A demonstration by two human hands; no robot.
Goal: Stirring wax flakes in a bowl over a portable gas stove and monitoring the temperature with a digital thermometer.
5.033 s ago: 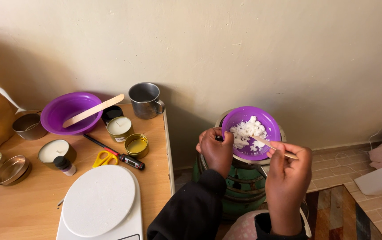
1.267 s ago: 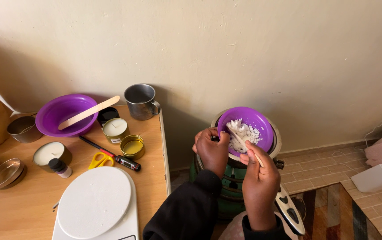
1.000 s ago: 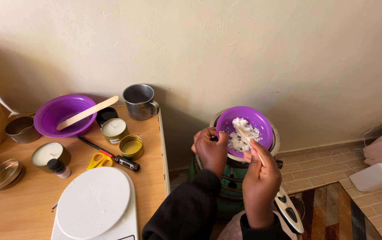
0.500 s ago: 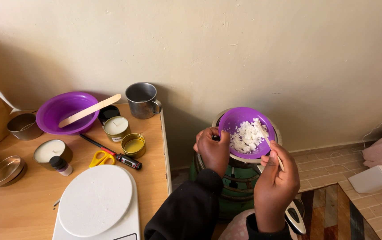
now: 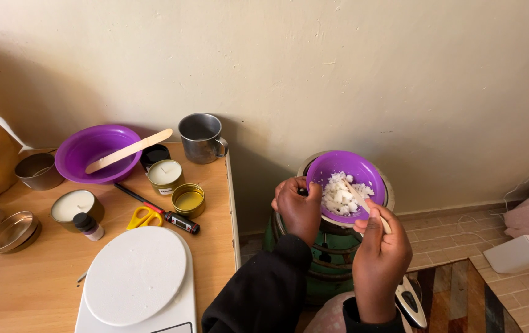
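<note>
At the left of the frame, a wooden table [image 5: 42,290] carries a large purple bowl [image 5: 89,151] with a flat wooden paddle [image 5: 129,151] across it, 2 tin candles [image 5: 166,174], yellow scissors [image 5: 145,217], a metal mug [image 5: 201,137] and a white scale [image 5: 136,280]. Right of centre, the left hand [image 5: 298,206] curls closed on the near-left rim of a small purple bowl [image 5: 372,176] holding white wax flakes [image 5: 341,196], seated atop a green stove [image 5: 332,256]. The right hand [image 5: 380,243] pinches a thin wooden stick [image 5: 366,206], its tip in the flakes.
</note>
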